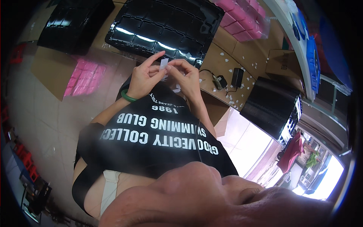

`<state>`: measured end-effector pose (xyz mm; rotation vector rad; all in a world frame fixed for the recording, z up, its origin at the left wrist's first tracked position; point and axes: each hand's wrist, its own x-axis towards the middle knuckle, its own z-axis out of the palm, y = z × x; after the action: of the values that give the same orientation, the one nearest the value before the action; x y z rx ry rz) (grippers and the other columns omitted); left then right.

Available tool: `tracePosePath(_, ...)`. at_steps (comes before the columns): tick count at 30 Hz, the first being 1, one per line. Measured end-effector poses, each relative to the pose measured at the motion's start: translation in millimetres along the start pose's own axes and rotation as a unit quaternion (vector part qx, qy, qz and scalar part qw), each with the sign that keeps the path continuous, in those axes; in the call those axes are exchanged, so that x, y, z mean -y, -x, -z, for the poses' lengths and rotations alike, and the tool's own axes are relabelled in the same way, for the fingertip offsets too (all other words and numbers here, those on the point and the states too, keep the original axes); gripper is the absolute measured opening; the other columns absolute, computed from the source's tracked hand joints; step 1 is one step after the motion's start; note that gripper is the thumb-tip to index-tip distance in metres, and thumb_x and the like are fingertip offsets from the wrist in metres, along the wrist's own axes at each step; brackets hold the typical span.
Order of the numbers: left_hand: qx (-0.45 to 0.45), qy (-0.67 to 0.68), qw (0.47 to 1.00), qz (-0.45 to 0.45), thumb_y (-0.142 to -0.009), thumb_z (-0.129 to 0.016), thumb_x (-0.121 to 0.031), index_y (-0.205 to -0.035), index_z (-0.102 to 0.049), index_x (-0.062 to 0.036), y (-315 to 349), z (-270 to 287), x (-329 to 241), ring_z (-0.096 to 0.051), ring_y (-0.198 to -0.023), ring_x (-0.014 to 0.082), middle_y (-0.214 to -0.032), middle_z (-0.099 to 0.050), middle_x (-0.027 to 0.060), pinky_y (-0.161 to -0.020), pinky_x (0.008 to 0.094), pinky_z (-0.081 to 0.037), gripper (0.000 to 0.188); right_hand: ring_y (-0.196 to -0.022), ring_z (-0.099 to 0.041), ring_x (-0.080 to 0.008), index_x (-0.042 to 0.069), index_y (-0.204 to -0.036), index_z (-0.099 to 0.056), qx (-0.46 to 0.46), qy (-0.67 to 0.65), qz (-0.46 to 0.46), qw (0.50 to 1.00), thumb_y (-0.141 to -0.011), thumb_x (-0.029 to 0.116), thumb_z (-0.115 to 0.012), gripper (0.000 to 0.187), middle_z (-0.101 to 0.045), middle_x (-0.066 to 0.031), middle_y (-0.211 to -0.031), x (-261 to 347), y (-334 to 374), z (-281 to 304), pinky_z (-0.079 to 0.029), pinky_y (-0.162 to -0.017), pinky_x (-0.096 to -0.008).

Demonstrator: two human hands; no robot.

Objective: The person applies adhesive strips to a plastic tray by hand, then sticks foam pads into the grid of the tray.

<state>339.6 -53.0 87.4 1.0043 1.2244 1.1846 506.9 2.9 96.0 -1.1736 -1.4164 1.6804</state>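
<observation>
A small white paper slip [163, 63] stands upright between my two hands, in front of the black tray [162, 28]. My right hand [186, 77] pinches its edge between thumb and forefinger. My left hand [145, 78], a green bangle [127, 96] on its wrist, has its thumb and curled fingers at the slip's lower side, while the forefinger points out toward the tray. The glossy black tray has rows of shallow rectangular compartments. More white bits lie just below my hands, partly hidden by them.
Scattered white scraps [236, 90] lie on the cardboard surface at right, beside a black power adapter [237, 77] with its cable. Pink blocks [245, 19] in clear wrap are at the upper right, others [85, 77] at left. Stacked black trays [269, 106] stand at right.
</observation>
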Motion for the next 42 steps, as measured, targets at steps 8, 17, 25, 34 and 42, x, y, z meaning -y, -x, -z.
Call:
tracePosePath(8, -0.071, -0.011, 0.993, -0.090, -0.088, -0.068, -0.003, -0.142, -0.046, -0.0042, 18.1, 14.0, 4.0, -0.071, -0.088, 0.0131, -0.099, -0.074, 0.0123, -0.077, 0.0261, -0.057, 0.059, -0.091, -0.061, -0.0123, 0.000, -0.095, -0.071, 0.007, -0.051, 0.015, 0.999, -0.086, 0.008, -0.073, 0.012, -0.063, -0.0060, -0.102, 1.1, -7.9, -23.2, -0.050, -0.080, -0.0255)
tracePosePath(17, -0.228, -0.157, 0.954, -0.113, -0.091, -0.060, -0.001, -0.137, -0.048, -0.0009, 9.3, 61.6, -3.9, -0.073, -0.087, 0.0174, -0.100, -0.074, 0.0146, -0.074, 0.0274, -0.058, 0.047, -0.093, -0.057, -0.0210, 0.005, -0.084, -0.072, -0.025, 0.232, 0.194, 0.953, -0.079, 0.016, -0.076, 0.012, -0.066, -0.0069, -0.094, 37.3, -61.0, -50.6, -0.045, -0.085, -0.0329)
tracePosePath(25, -0.141, 0.104, 0.984, -0.014, -0.093, -0.058, 0.001, -0.131, -0.047, 0.0024, 2.7, 110.2, -5.6, -0.070, -0.084, 0.0148, -0.104, -0.071, 0.0187, -0.075, 0.0264, -0.057, 0.040, -0.087, -0.056, -0.0260, 0.010, -0.079, -0.074, 0.038, 0.481, 0.277, 0.831, -0.077, 0.021, -0.072, 0.011, -0.068, -0.0050, -0.085, 8.0, -164.5, -107.1, -0.044, -0.077, -0.0365)
tracePosePath(34, -0.079, 0.112, 0.991, 0.010, -0.093, -0.059, 0.000, -0.131, -0.048, 0.0032, -5.2, 140.9, -3.4, -0.071, -0.083, 0.0149, -0.102, -0.072, 0.0166, -0.074, 0.0254, -0.057, 0.039, -0.085, -0.058, -0.0258, 0.010, -0.078, -0.074, -0.016, 0.508, 0.187, 0.841, -0.076, 0.022, -0.070, 0.013, -0.067, -0.0048, -0.084, 9.0, -160.1, -117.5, -0.046, -0.078, -0.0379)
tracePosePath(42, -0.035, 0.121, 0.991, 0.037, -0.093, -0.059, -0.001, -0.129, -0.050, 0.0031, -12.0, 151.5, 3.9, -0.070, -0.082, 0.0129, -0.102, -0.073, 0.0143, -0.074, 0.0243, -0.056, 0.037, -0.083, -0.059, -0.0263, 0.010, -0.071, -0.071, -0.114, 0.547, 0.211, 0.802, -0.071, 0.020, -0.073, 0.010, -0.067, -0.0066, -0.080, -3.0, -154.9, -135.0, -0.045, -0.075, -0.0396)
